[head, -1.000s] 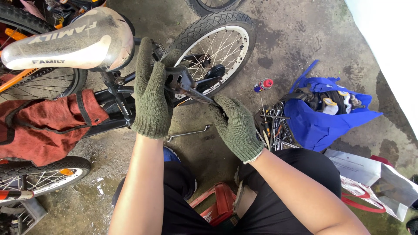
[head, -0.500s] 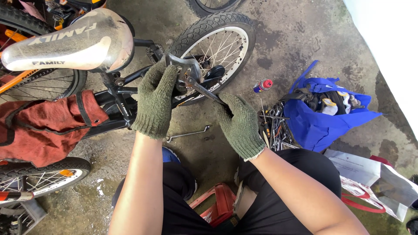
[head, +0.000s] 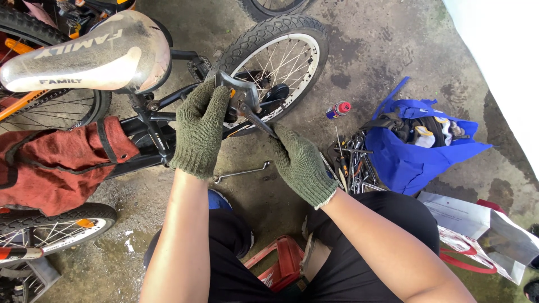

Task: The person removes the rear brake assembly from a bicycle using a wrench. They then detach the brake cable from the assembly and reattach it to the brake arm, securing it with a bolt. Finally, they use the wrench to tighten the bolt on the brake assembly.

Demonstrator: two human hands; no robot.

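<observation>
I sit beside a small black bicycle (head: 147,132) with a grey and white saddle (head: 84,53) and a spoked wheel (head: 281,56). Both hands wear green knit gloves. My left hand (head: 199,129) grips a dark grey pedal (head: 238,90) near the frame. My right hand (head: 300,163) holds the handle of a dark wrench (head: 258,120) whose head sits at the pedal.
A metal spanner (head: 241,173) lies on the concrete below the hands. A pile of tools (head: 351,160), a red-capped spray can (head: 338,109) and a blue bag (head: 415,146) lie to the right. A red cloth (head: 50,168) hangs over the frame at left. A red stool (head: 275,264) is under me.
The pedal and wrench have swung upward and to the right. My left hand shifted its hold on the pedal, and my right hand followed the wrench handle.
</observation>
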